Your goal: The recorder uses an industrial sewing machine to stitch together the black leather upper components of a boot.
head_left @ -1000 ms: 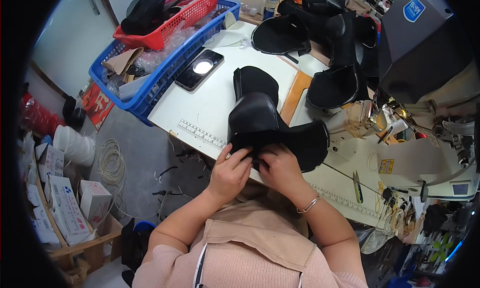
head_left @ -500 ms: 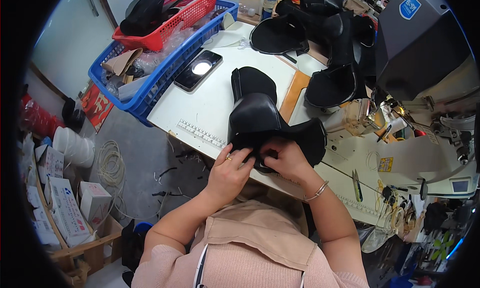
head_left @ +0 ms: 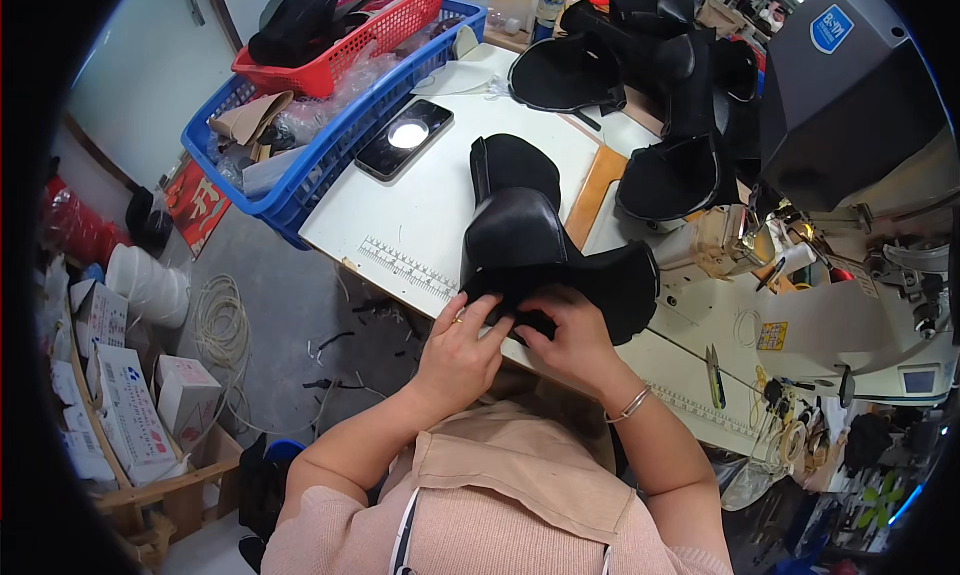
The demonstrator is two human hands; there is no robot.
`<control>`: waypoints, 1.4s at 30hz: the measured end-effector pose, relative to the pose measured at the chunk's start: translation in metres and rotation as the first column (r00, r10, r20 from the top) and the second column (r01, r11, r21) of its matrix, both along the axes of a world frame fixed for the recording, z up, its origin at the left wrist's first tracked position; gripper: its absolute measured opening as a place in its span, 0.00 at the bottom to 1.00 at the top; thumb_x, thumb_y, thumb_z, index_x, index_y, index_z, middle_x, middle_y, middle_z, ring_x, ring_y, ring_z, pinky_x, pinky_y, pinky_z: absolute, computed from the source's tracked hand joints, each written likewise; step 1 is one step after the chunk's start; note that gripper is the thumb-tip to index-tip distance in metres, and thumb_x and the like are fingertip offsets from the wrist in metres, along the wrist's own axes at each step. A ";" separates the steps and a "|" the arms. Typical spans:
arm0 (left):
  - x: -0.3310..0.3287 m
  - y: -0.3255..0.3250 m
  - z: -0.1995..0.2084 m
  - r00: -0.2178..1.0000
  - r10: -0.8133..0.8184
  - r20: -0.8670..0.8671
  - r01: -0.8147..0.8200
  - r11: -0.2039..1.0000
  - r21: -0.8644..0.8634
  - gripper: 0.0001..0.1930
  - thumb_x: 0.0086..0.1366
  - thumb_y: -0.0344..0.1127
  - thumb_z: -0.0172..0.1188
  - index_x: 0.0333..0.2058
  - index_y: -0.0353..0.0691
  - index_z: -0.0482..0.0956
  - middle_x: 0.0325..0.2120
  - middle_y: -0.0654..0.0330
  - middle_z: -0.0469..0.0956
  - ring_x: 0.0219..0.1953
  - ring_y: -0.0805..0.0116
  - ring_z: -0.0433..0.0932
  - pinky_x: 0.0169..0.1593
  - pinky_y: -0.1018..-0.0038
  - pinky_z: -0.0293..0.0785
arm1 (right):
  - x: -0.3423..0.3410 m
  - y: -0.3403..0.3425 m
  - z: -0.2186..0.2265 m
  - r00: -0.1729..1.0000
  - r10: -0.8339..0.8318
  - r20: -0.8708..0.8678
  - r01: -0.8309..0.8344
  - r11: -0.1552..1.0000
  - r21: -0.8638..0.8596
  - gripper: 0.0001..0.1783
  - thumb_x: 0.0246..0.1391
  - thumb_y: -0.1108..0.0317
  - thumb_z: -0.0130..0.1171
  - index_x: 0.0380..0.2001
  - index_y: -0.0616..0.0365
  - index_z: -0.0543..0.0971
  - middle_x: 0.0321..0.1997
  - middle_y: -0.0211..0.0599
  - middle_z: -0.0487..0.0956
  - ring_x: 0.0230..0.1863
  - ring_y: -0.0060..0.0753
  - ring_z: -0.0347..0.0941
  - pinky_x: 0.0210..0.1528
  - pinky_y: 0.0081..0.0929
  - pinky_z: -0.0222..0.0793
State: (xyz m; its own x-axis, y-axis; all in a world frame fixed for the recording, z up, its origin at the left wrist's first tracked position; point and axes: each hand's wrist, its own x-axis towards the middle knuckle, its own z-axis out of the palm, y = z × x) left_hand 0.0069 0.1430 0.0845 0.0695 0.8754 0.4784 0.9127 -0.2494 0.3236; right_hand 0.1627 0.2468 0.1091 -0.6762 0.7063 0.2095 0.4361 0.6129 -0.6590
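A black boot upper, smooth leather on the outside with a dull fabric-like lining, lies at the front edge of the white worktable. My left hand, with a ring on one finger, has its curled fingers on the near edge of the upper. Close beside it, my right hand pinches the same edge, thumb toward the left hand. The fingertips are partly hidden in the dark material. One flap of the upper spreads out to the right past my right hand.
A phone lies by a blue basket with a red basket on it. More black uppers are piled at the back. A sewing machine stands at right, with thread snips near the front edge.
My right hand has turned and shifted slightly at the near edge, its fingers straighter than before. My left hand stays on the upper. The whole view has moved slightly.
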 end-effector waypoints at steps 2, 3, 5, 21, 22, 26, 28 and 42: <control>0.000 0.000 0.000 1.000 0.001 -0.011 -0.001 1.000 0.002 0.17 0.52 0.30 0.57 0.43 0.37 0.77 0.49 0.51 0.70 0.46 0.62 0.74 0.63 0.63 0.56 | -0.002 -0.002 0.000 1.000 -0.006 -0.016 0.006 1.000 0.013 0.12 0.40 0.68 0.65 0.32 0.57 0.80 0.35 0.38 0.79 0.39 0.44 0.74 0.41 0.33 0.72; 0.001 0.000 0.000 1.000 0.004 -0.016 -0.004 1.000 0.000 0.17 0.53 0.30 0.57 0.43 0.37 0.77 0.49 0.51 0.71 0.46 0.62 0.74 0.62 0.63 0.56 | -0.003 -0.003 -0.001 0.999 -0.022 -0.024 0.023 1.000 0.017 0.12 0.40 0.68 0.64 0.32 0.58 0.80 0.35 0.39 0.78 0.38 0.45 0.74 0.41 0.36 0.72; 0.001 0.000 0.000 1.000 0.006 -0.020 -0.006 1.000 -0.003 0.17 0.53 0.30 0.57 0.43 0.37 0.77 0.48 0.52 0.71 0.46 0.62 0.74 0.62 0.64 0.57 | -0.004 -0.003 -0.001 0.998 -0.061 -0.028 0.061 0.998 -0.025 0.11 0.40 0.68 0.64 0.31 0.58 0.80 0.34 0.39 0.78 0.38 0.45 0.74 0.41 0.36 0.72; 0.002 0.001 0.010 0.989 0.002 -0.150 -0.016 0.996 -0.093 0.21 0.52 0.33 0.58 0.48 0.40 0.74 0.49 0.52 0.69 0.50 0.62 0.70 0.64 0.65 0.52 | -0.005 0.012 -0.005 0.990 -0.143 -0.012 0.136 0.959 -0.249 0.10 0.43 0.70 0.60 0.32 0.58 0.81 0.28 0.36 0.80 0.26 0.29 0.76 0.31 0.24 0.72; 0.002 0.001 0.010 0.987 -0.004 -0.162 -0.012 0.995 -0.099 0.21 0.52 0.34 0.58 0.47 0.40 0.74 0.49 0.52 0.69 0.51 0.62 0.70 0.64 0.65 0.52 | -0.005 0.011 -0.005 0.989 -0.146 -0.001 0.141 0.959 -0.247 0.10 0.43 0.70 0.60 0.32 0.58 0.81 0.28 0.36 0.80 0.26 0.29 0.76 0.31 0.24 0.72; 0.002 0.001 0.010 0.988 0.000 -0.155 -0.014 0.996 -0.091 0.21 0.52 0.34 0.58 0.47 0.40 0.74 0.49 0.52 0.69 0.51 0.62 0.70 0.64 0.65 0.52 | -0.007 0.009 -0.009 0.995 -0.093 -0.036 0.085 0.979 -0.184 0.10 0.43 0.71 0.60 0.32 0.58 0.81 0.30 0.38 0.80 0.28 0.33 0.76 0.32 0.26 0.72; 0.002 0.001 0.009 0.986 -0.005 -0.166 -0.010 0.996 -0.086 0.21 0.52 0.34 0.58 0.47 0.40 0.74 0.50 0.52 0.69 0.51 0.62 0.70 0.64 0.65 0.52 | -0.007 0.007 -0.010 0.996 -0.085 -0.038 0.079 0.986 -0.144 0.10 0.43 0.71 0.60 0.32 0.58 0.81 0.31 0.39 0.79 0.29 0.35 0.76 0.33 0.27 0.72; -0.007 0.004 0.002 0.967 -0.023 0.254 -0.004 0.994 0.108 0.17 0.51 0.28 0.62 0.42 0.37 0.76 0.51 0.49 0.70 0.50 0.58 0.73 0.55 0.66 0.64 | 0.005 -0.041 -0.013 0.997 0.007 0.073 -0.031 0.941 0.336 0.16 0.46 0.73 0.56 0.41 0.63 0.77 0.46 0.40 0.75 0.51 0.44 0.68 0.55 0.38 0.63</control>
